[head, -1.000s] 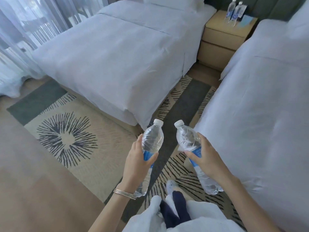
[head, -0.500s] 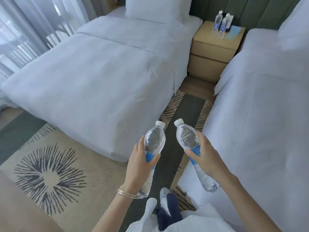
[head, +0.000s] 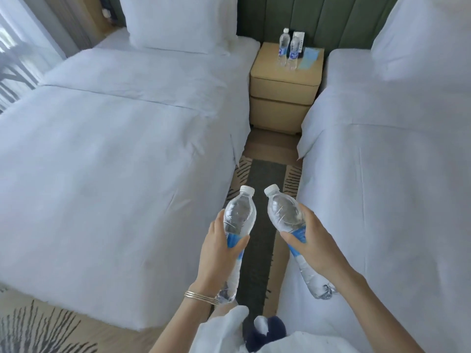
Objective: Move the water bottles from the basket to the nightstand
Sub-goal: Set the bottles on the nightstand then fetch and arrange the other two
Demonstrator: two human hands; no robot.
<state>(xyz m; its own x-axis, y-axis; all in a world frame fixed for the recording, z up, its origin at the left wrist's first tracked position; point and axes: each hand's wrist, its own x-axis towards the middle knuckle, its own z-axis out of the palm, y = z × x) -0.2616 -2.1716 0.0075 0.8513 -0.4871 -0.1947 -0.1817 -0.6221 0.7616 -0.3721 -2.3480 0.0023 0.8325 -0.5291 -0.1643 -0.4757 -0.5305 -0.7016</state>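
Note:
My left hand grips a clear water bottle with a white cap and blue label round its middle. A second such bottle is held the same way by my right hand. Both bottles tilt with caps pointing forward, over the aisle between two beds. Straight ahead at the aisle's far end stands the tan nightstand. Two more water bottles stand upright at the back of its top. No basket is in view.
A white bed lies to the left and another white bed to the right, with a narrow patterned carpet strip between them. A blue card and a small dark item lie on the nightstand beside the bottles. Curtains hang far left.
I have walked and turned toward the aisle, so the nightstand now sits straight ahead and closer. Both hands keep the same hold on their bottles.

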